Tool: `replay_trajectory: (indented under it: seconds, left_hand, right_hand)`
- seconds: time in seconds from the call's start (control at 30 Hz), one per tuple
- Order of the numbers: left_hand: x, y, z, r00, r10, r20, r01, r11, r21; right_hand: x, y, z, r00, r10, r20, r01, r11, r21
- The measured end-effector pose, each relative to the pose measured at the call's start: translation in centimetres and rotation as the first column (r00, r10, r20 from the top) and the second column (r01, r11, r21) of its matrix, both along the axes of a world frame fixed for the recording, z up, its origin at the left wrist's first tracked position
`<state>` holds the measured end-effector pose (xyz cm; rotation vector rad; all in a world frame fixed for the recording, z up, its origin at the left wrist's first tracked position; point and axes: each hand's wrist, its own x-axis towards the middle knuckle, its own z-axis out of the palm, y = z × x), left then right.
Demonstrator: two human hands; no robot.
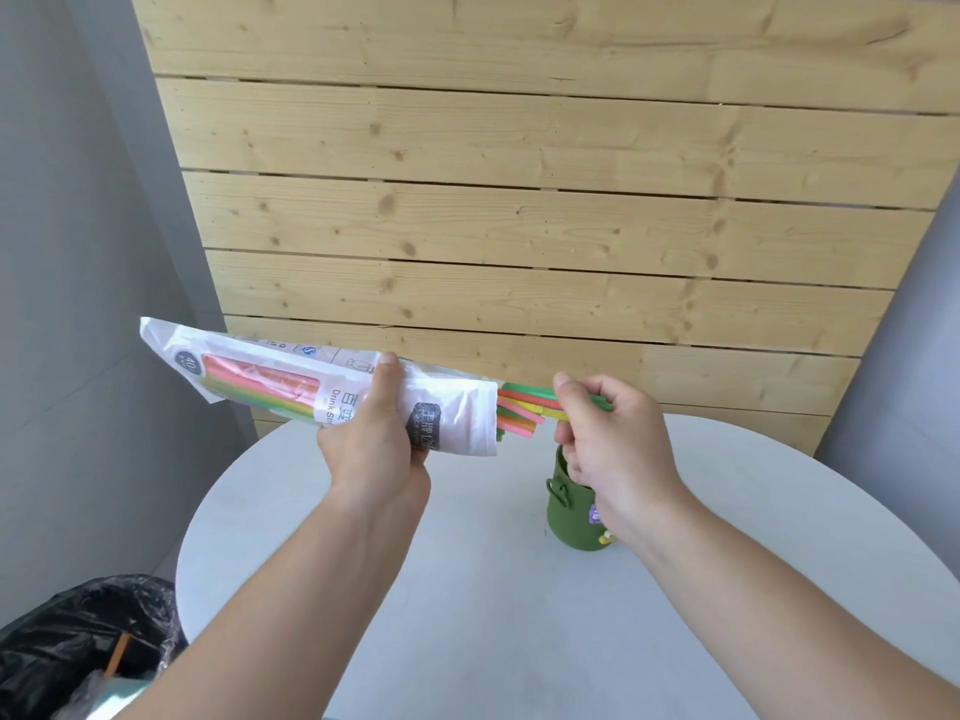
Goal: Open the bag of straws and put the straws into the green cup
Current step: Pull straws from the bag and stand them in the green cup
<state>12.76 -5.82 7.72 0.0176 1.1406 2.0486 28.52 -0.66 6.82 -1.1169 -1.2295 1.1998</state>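
My left hand [376, 439] grips the white plastic bag of straws [291, 381] around its middle and holds it level above the table, open end to the right. Coloured straws [524, 405], green, orange, yellow and pink, stick out of that open end. My right hand [602, 433] pinches the ends of several of these straws. The green cup [569, 517] stands upright on the table right below my right hand, which hides part of its rim.
The round white table [467, 589] carries only the cup. A bin lined with a black bag [88, 636] stands at the lower left beside the table. A wooden plank wall [519, 200] rises behind.
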Motion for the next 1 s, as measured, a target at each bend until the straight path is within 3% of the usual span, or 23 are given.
replay_trajectory:
  seconds: [0.13,0.37,1.0]
  left_hand:
    - [-0.8,0.0,0.2,0.999,0.033,0.024,-0.034,0.999,0.011]
    - [1.0,0.1,-0.3,1.000,0.007,0.014,-0.006,1.000,-0.015]
    - [0.2,1.0,-0.8,0.999,0.001,0.035,0.000,1.000,-0.013]
  right_hand:
    - [1.1,0.6,0.4,0.985,-0.077,-0.152,0.065,0.994,-0.084]
    - [0.2,-0.2,-0.4,0.994,-0.075,-0.078,0.065,0.990,-0.129]
    - [4.4,2.0,-0.1,0.977,-0.050,-0.208,0.030,0.995,-0.098]
